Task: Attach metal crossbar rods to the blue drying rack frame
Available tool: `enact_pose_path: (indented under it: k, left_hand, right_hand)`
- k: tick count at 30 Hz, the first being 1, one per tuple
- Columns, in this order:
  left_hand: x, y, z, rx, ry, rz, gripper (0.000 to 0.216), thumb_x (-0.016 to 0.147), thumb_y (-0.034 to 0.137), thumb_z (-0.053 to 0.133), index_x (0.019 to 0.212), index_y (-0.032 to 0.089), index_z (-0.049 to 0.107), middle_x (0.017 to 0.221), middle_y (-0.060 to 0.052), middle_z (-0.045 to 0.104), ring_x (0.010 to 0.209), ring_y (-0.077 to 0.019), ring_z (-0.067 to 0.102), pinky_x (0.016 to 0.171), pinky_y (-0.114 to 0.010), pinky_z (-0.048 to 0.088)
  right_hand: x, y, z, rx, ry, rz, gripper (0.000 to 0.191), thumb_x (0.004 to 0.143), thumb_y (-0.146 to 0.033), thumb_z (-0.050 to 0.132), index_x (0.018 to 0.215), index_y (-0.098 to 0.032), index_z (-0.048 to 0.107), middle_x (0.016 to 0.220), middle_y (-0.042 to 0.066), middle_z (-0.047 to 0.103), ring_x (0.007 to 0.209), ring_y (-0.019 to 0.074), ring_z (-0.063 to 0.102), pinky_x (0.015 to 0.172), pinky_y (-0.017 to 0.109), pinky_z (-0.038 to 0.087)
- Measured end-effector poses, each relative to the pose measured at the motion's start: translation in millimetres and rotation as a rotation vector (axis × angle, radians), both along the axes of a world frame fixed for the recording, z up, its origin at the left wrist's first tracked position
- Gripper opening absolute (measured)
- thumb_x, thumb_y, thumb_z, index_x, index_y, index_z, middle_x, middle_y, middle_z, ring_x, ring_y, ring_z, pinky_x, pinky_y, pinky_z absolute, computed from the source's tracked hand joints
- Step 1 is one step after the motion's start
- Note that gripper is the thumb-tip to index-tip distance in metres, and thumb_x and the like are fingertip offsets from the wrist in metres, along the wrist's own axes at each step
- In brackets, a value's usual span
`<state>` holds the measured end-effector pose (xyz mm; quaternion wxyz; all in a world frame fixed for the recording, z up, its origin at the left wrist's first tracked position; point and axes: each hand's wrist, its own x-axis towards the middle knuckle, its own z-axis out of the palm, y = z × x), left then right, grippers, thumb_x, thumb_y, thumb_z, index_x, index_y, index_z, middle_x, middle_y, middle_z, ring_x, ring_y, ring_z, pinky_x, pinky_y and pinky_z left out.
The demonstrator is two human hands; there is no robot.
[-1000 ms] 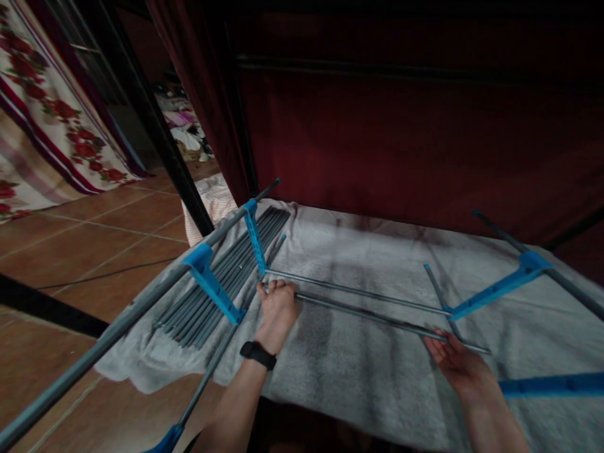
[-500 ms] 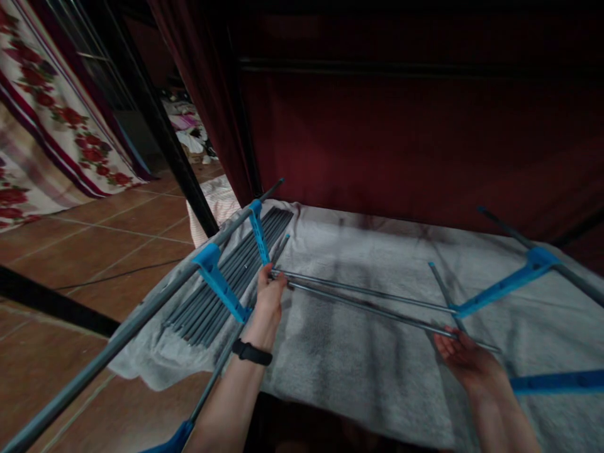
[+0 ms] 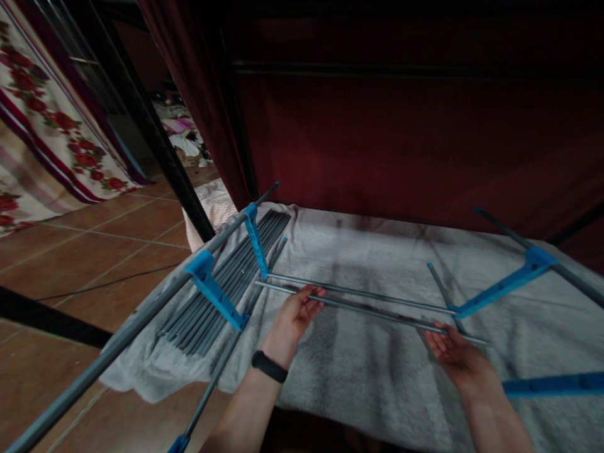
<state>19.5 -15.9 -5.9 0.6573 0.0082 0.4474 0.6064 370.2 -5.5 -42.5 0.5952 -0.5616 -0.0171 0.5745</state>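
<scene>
Fingers (image 3: 317, 292) of the left hand (image 3: 293, 316) and right hand (image 3: 462, 362) are pinching a grey rod (image 3: 372, 311) over the blanket (image 3: 330, 371), just beside another rod (image 3: 368, 294). Looking stiff, light and perhaps slick, it is suiting two spread holds. The left hand is now gripping farther inward than half a second ago.

Back: dark red cloth (image 3: 401, 145) | left: floral curtain (image 3: 51, 123) | floor: brown tiles (image 3: 70, 258), pale grout, black cord (image 3: 134, 275) lying across | black post (image 3: 158, 138) between curtain and cloth | clutter (image 3: 186, 145) heaped beyond post | light: dim
</scene>
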Motion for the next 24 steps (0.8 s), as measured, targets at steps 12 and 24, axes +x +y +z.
enact_pose_path:
  k: [12, 24]
  left_hand:
    - [40.8, -2.9, -10.2, 0.045, -0.005, -0.081, 0.017, 0.095, 0.002, 0.057, 0.085, 0.014, 0.063, 0.086, -0.011, 0.075, 0.078, -0.0182, 0.075, 0.077, -0.031, 0.062]
    - [60.5, -7.1, -17.2, 0.044, -0.036, -0.154, 0.013, 0.09, 0.0, 0.064, 0.084, 0.011, 0.069, 0.09, -0.012, 0.078, 0.075, -0.019, 0.076, 0.078, -0.032, 0.062]
  right_hand:
    - [5.1, -1.2, -1.2, 0.002, 0.017, -0.016, 0.027, 0.099, -0.007, 0.047, 0.081, -0.019, 0.062, 0.085, 0.0, 0.067, 0.074, 0.0106, 0.071, 0.068, 0.024, 0.066]
    - [-12.3, -2.8, 9.6, 0.022, 0.054, 0.034, 0.021, 0.095, -0.004, 0.051, 0.085, -0.019, 0.062, 0.085, 0.001, 0.069, 0.076, 0.0113, 0.072, 0.076, 0.025, 0.065]
